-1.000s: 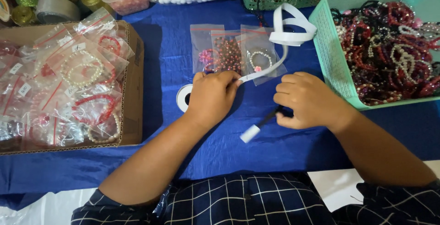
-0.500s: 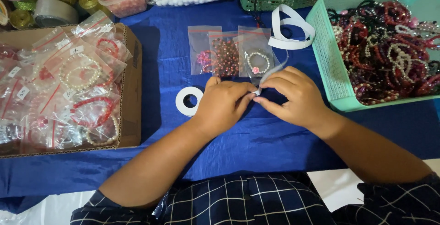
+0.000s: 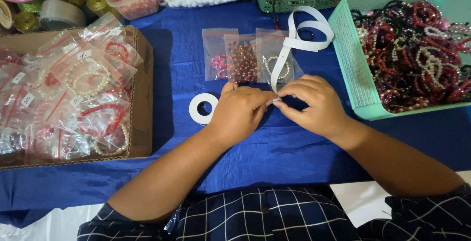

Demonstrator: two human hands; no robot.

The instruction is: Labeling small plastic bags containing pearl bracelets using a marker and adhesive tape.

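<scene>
- Blue tablecloth (image 3: 162, 54) covers the whole work surface, everything sits on it.
- Cardboard box (image 3: 142, 93) on the left, stuffed with little zip bags of bead bracelets, looks like the packed pile kept off to one side.
- Mint plastic basket (image 3: 353, 69) on the right, heaped with loose bracelets in red, black and pearl, close enough to reach into.
- Three small clear zip bags (image 3: 240, 54) laid side by side just above the hands, each with a bracelet inside.
- Left hand (image 3: 240, 113) and right hand (image 3: 314, 106) meet fingertip to fingertip in the middle, both pinching the low end of a white paper strip (image 3: 284, 57); the strip runs up over the bags and curls into loops near the basket. Held low so the end stays put, I'd guess.
- White tape roll (image 3: 202, 108) lies flat just left of the left hand, not touched.
</scene>
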